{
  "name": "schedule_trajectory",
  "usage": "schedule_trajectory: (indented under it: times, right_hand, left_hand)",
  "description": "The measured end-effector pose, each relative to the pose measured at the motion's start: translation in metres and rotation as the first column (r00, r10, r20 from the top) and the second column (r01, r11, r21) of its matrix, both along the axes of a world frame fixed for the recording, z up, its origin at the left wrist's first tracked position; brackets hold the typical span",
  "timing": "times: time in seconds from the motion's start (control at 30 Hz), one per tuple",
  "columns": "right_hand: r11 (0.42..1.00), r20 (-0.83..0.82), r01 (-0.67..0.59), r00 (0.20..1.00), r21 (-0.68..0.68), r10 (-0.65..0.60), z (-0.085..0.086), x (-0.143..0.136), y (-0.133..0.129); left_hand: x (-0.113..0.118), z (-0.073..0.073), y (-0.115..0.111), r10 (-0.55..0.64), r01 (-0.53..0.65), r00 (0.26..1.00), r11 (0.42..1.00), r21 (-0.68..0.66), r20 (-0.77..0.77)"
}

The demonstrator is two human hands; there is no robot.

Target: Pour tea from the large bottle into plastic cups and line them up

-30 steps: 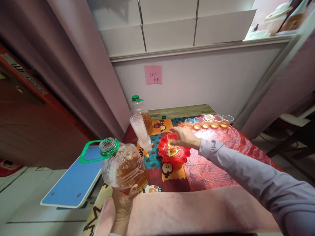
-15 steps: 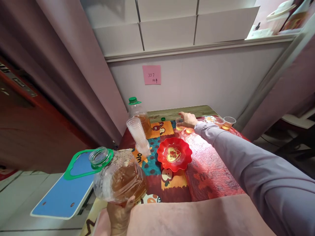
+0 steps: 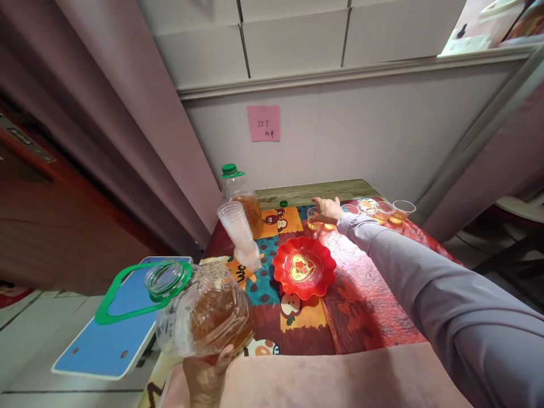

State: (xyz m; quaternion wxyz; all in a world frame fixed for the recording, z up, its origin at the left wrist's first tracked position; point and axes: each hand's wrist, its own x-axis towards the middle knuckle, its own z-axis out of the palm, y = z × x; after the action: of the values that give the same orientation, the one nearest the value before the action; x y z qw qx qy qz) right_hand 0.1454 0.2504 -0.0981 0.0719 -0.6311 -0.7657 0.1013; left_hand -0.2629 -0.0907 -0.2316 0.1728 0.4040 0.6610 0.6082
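Observation:
My left hand [image 3: 206, 377] supports a large clear jug [image 3: 212, 311] from below, its thumb against the jug's lower side. The jug is tilted with its uncapped mouth toward the left, and amber liquid lies inside. Its green carrying handle [image 3: 106, 303] sticks out past the neck. Across the table, my right hand [image 3: 329, 211] is at a small clear plastic cup [image 3: 313, 220] of amber liquid, thumb across its near side and index finger stretched over it; the far fingers are partly hidden. More such cups [image 3: 402, 212] stand in a row to its right.
A red scalloped dish [image 3: 304, 269] sits mid-table. To its left are a leaning stack of plastic cups [image 3: 236, 224] and a second jug [image 3: 246, 209] with a green cap. A small green cap [image 3: 284, 203] lies near the back edge. A blue board [image 3: 102, 345] is at left.
My right hand has lowered slightly, and its thumb now lies across the cup. The jug in my left hand has tipped a little further left. The whole view has shifted slightly.

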Motion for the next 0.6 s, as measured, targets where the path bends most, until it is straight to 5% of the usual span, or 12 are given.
schedule_trajectory:
  times: [0.23,0.6]
  right_hand:
    - [1.000,0.003,0.008,1.000,0.004,-0.008,-0.009,-0.001,0.000]
    - [1.000,0.008,0.028,1.000,0.012,-0.028,-0.009,-0.004,-0.010]
  left_hand:
    - [-0.012,-0.011,-0.001,0.005,-0.006,1.000,0.999,-0.042,-0.022]
    - [0.026,0.015,0.001,0.040,-0.037,0.998,0.997,0.073,-0.044]
